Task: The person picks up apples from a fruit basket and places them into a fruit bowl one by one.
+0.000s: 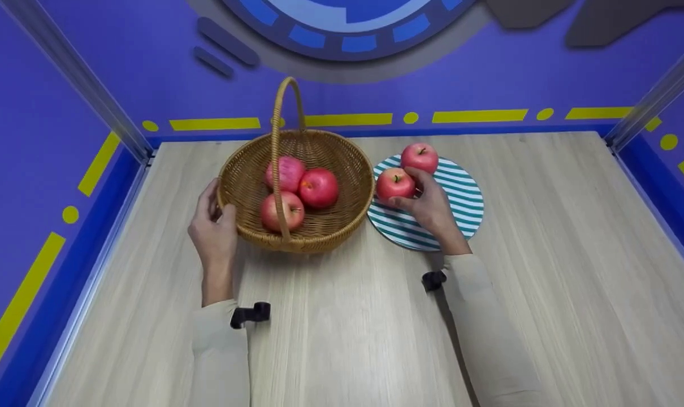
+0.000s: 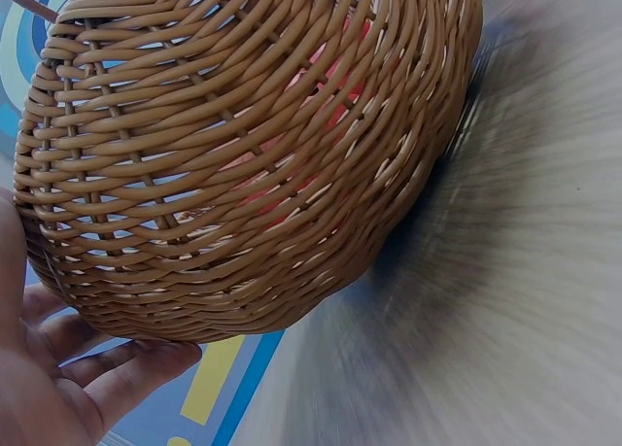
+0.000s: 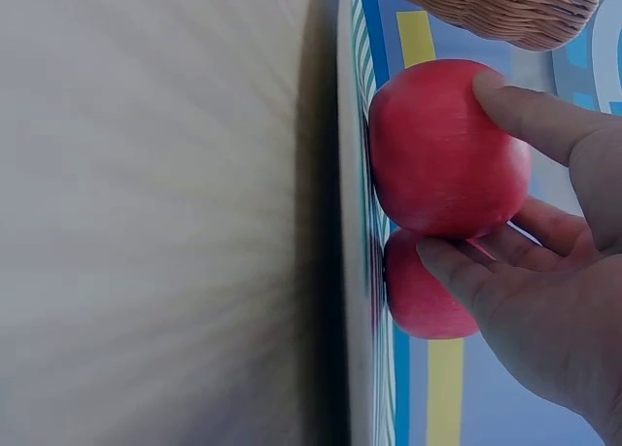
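Observation:
My left hand holds the left side of a brown wicker basket, its thumb near the rim and its fingers against the outer weave. Three red apples lie inside the basket, one of them right of the tall arched handle. On a round green-and-white striped plate, my right hand grips the nearer red apple between thumb and fingers. In the right wrist view this apple sits close against the plate's surface. Another red apple rests behind it, at the plate's far edge.
Both basket and plate are on a pale wood-grain table. A blue-purple panel with yellow dashes stands along the table's back edge, and similar panels rise at the left and right. The basket's right rim comes close to the plate's left edge.

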A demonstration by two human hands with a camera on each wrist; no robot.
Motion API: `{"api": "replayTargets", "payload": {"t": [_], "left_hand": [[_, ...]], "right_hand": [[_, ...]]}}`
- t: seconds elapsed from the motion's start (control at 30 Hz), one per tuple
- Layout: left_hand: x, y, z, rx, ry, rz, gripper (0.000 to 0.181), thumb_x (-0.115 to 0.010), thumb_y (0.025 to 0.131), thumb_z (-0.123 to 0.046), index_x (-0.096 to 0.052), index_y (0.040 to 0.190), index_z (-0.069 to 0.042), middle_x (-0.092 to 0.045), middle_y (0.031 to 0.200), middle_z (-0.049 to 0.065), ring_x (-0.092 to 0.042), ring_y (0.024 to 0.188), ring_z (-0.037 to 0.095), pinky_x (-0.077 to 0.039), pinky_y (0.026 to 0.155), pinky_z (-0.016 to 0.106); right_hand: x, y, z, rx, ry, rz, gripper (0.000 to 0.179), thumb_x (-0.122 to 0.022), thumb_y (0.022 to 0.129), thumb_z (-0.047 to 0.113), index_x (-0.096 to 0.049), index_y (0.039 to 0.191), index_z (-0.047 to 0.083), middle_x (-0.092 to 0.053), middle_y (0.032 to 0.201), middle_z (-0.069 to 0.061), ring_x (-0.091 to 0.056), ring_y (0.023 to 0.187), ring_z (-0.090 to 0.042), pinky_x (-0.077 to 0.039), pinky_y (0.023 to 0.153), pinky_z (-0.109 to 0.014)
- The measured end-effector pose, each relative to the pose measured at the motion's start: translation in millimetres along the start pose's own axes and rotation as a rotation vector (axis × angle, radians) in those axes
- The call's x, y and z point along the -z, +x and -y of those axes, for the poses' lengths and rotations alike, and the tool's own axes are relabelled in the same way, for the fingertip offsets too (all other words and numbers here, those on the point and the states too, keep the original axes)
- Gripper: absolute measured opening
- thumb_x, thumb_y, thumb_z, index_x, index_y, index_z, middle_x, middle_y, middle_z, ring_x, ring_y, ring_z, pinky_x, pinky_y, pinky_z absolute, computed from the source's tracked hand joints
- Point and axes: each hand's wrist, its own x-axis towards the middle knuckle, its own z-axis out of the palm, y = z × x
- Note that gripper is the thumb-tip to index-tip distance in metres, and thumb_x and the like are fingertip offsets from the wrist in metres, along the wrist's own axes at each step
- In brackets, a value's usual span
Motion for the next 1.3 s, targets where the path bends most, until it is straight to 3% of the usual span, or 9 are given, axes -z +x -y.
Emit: {"api": "replayTargets", "payload": {"t": [0.7, 1.07, 1.3], "left_hand": [[-2.1, -1.6, -3.2, 0.006, -0.007, 0.008, 0.051, -0.058, 0.096, 0.002, -0.066, 0.145, -0.006, -0.068, 0.14, 0.01, -0.066, 0.125, 0.02, -0.053, 0.096, 0.024], [-0.8, -1.6, -2.9, 0.01, -0.015, 0.012, 0.051, -0.06, 0.096, 0.003, -0.066, 0.145, -0.006, -0.066, 0.142, 0.01, -0.065, 0.128, 0.021, -0.054, 0.101, 0.03], [0.1, 0.1, 0.2, -0.009, 0.014, -0.004, 0.051, -0.059, 0.094, 0.002, -0.067, 0.144, -0.007, -0.07, 0.137, 0.011, -0.068, 0.123, 0.022, -0.054, 0.095, 0.022]], "right_hand": [[11.6, -9.7, 18.6, 0.006, -0.032, -0.03, 0.074, -0.082, 0.094, 0.01, -0.046, 0.159, 0.006, -0.052, 0.156, -0.017, -0.048, 0.143, -0.034, -0.043, 0.118, -0.047], [18.9, -16.2, 33.6, 0.081, -0.079, -0.082, 0.075, -0.083, 0.095, 0.015, -0.046, 0.159, 0.006, -0.053, 0.155, -0.019, -0.054, 0.138, -0.035, -0.049, 0.113, -0.046], [17.2, -19.5, 39.0, 0.12, -0.053, -0.085, 0.076, -0.084, 0.093, 0.015, -0.047, 0.158, 0.004, -0.054, 0.155, -0.019, -0.055, 0.139, -0.035, -0.052, 0.108, -0.047]]}}
